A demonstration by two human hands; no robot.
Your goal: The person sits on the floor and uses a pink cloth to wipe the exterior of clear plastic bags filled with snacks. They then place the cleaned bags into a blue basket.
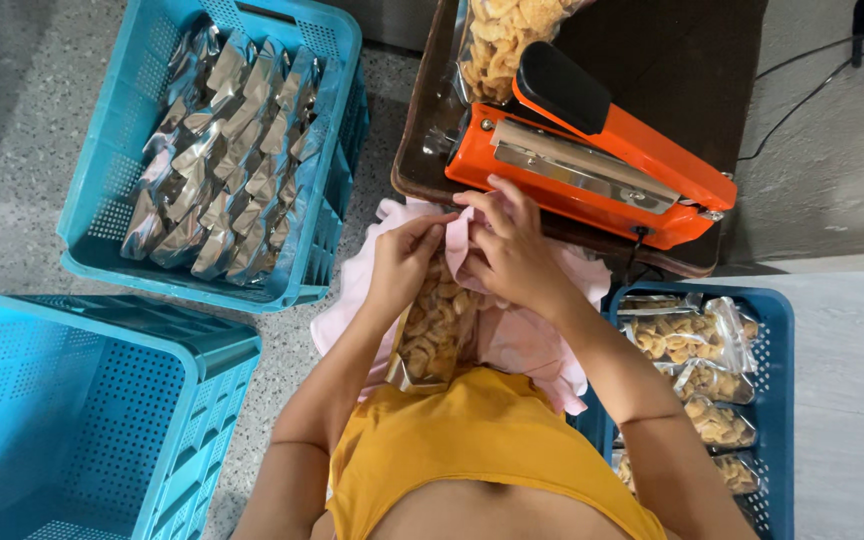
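My left hand (404, 258) and my right hand (512, 245) both pinch the top edge of a clear bag of yellow snack chips (434, 330) that rests on my lap over a pink cloth (537, 345). The bag's mouth sits just in front of an orange heat sealer (602, 165) with a black handle, standing on a dark brown low table (682, 60). Another open bag of chips (502, 35) lies on the table behind the sealer.
A blue crate (112, 215) at upper left holds several silver-backed filled bags (227, 150). A second blue crate (62, 420) stands at lower left. A blue crate (777, 400) at right holds several clear chip bags (697, 345). A black cable (802, 95) runs across the grey floor.
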